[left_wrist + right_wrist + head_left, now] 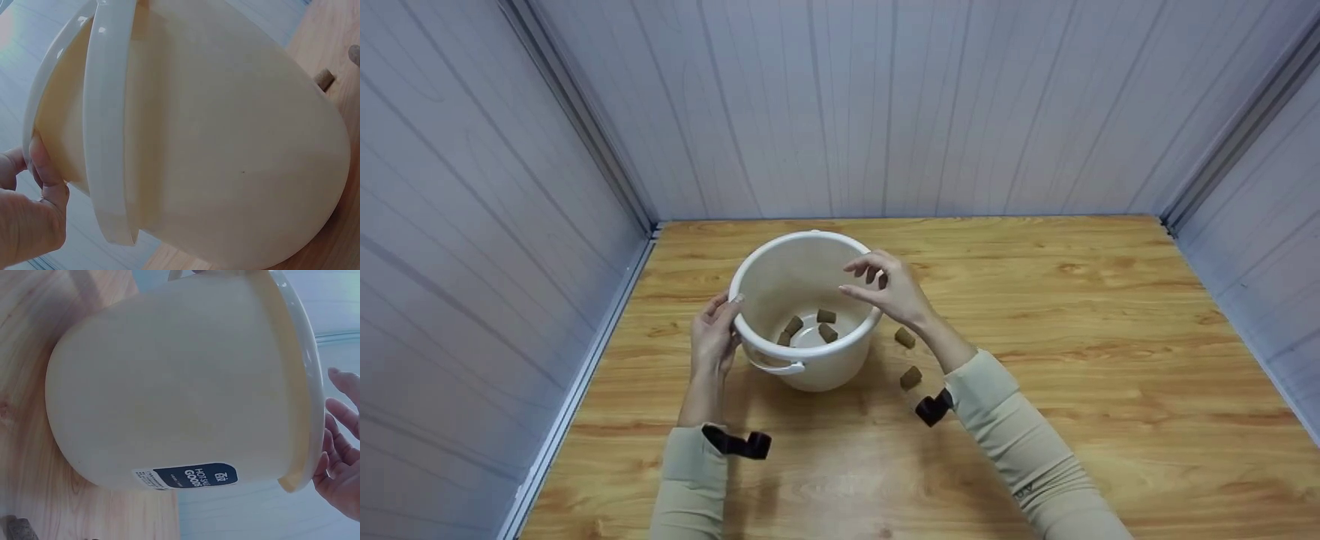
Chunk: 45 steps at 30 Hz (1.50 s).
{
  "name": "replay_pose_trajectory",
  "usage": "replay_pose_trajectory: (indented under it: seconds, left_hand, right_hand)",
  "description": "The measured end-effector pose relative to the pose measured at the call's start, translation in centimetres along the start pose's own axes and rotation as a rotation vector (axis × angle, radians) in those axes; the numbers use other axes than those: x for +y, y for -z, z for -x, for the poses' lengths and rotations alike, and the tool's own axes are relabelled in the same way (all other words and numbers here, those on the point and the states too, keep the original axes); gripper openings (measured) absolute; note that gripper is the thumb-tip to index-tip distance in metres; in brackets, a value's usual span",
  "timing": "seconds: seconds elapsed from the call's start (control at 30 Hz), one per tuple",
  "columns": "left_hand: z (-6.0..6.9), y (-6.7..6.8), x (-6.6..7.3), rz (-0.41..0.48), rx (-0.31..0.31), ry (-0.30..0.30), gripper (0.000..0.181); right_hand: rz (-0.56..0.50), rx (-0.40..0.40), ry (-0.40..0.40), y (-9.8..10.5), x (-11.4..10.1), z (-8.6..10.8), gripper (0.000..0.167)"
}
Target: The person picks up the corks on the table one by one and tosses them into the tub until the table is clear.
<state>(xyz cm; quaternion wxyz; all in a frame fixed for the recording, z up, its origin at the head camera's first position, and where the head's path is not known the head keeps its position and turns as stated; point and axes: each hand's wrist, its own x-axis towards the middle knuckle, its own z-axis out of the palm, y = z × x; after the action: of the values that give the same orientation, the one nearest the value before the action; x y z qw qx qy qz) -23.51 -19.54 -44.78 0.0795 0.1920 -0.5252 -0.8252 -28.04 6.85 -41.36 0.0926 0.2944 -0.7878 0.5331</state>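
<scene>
A cream-white plastic bucket (823, 371) stands on the wooden surface, its white bail handle (776, 367) hanging at the near-left side. My left hand (714, 334) pinches the left part of its rim, thumb on one side and fingers on the other. Over the right rim, my right hand (892, 289) holds nothing; its thumb and fingers are spread apart and bent loosely above the opening. Several short brown corks (826, 316) lie on the bucket's floor. Two more corks, one farther back (905, 337) and one nearer (911, 377), lie outside, right of the bucket.
Pale panelled walls (847, 112) enclose the wooden tabletop (1072, 337) at the back and both sides. A printed label (194, 476) shows on the bucket's side in the right wrist view. Black camera mounts (746, 445) sit on both wrists.
</scene>
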Motion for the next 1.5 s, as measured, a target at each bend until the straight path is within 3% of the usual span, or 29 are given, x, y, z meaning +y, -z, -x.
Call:
replay_pose_trajectory:
  seconds: [0.5, 0.77, 0.87, 1.3, 1.5]
  left_hand:
    - [-0.1, 0.1, 0.1, -0.006, 0.006, 0.001, 0.039]
    - [-0.1, 0.2, 0.0, 0.012, 0.014, -0.005, 0.04]
    - [0.0, 0.1, 0.0, 0.01, 0.012, -0.011, 0.038]
    - [0.0, 0.0, -0.1, -0.005, -0.001, -0.022, 0.031]
    - [0.0, -0.1, -0.1, -0.006, -0.003, -0.013, 0.03]
  right_hand:
    - [-0.049, 0.098, -0.028, 1.7, 0.9, 2.6, 0.024]
    - [-0.05, 0.11, -0.04, 3.0, -1.7, 3.9, 0.022]
    - [-0.045, 0.11, -0.041, 3.3, -1.8, 4.4, 0.022]
    - [0.008, 0.077, -0.111, 3.7, 1.2, 6.8, 0.022]
    - [0.032, 0.061, -0.198, 3.3, 5.7, 8.3, 0.023]
